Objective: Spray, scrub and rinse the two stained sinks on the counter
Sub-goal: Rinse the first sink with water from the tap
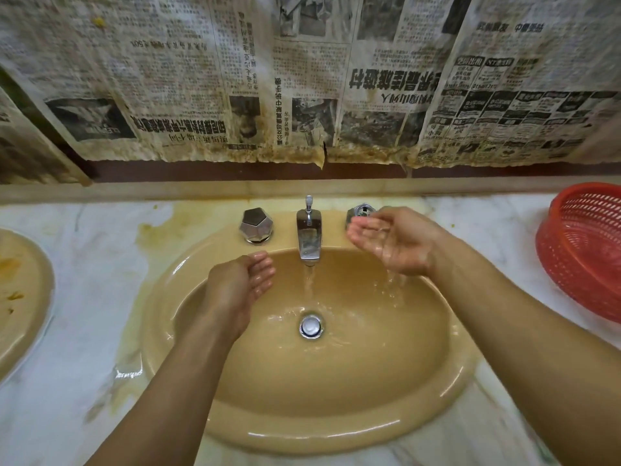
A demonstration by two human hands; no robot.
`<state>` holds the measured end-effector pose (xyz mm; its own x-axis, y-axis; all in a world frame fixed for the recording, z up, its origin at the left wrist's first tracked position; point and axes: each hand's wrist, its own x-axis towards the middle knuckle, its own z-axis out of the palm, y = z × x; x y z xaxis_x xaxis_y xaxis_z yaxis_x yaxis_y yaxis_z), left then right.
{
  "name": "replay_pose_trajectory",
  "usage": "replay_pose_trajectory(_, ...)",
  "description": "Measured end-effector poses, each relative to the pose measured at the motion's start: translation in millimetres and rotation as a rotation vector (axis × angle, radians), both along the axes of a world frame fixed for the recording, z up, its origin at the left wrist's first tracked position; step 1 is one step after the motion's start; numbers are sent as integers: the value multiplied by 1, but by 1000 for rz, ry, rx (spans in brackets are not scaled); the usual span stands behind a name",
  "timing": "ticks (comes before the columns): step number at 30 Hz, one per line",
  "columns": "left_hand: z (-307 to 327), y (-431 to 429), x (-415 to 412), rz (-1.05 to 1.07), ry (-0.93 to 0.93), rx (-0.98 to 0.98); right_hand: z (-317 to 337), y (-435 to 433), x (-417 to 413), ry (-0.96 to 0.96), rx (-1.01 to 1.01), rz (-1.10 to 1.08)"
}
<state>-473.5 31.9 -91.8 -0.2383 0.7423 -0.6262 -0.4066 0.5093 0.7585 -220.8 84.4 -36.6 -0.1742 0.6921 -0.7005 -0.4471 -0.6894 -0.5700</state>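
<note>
Head view: left hand (235,284) and right hand (396,242) cupped above the sink (336,428)

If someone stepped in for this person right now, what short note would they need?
Left hand: empty, loosely cupped over the middle sink, beside the stream.
Right hand: empty, wet, palm up by the right tap handle.
Faucet is running; this basin looks clean.
To do: the sink at the left edge shows yellow stains, as does the counter. No spray bottle or scrubber in view.
</note>
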Motion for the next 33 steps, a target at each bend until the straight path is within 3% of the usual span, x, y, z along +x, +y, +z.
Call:
replay_pose_trajectory(2,-2,3,3,-48,227,121,19,23,8,-146,112,49)
replay_pose_trajectory(6,0,24,-8,-301,1143,587,28,46,2,-630,226,262)
replay_pose_trajectory(9,-7,64,-27,-608,1409,564,13,31,-6,-785,269,118)
replay_pose_trajectory(12,-16,91,-32,-820,1320,469,-21,-6,-26,-528,127,18)
replay_pose_trajectory(16,-25,97,-21,-722,1350,485,-59,-31,-74,102,-197,-83)
replay_pose_trajectory(20,-29,99,-23,-715,1373,528,-64,-25,-99,326,-250,-115)
replay_pose_trajectory(25,-8,105,-21,-784,1150,452,-48,-31,-57,154,-228,97)
replay_pose_trajectory(28,14,103,11,-704,1173,709,-17,-19,-18,-1,-100,52)
replay_pose_trajectory(30,24,107,52,-925,1205,850,8,-1,4,-58,45,1)
replay_pose_trajectory(33,16,125,110,-1398,1115,716,42,22,21,-345,237,54)
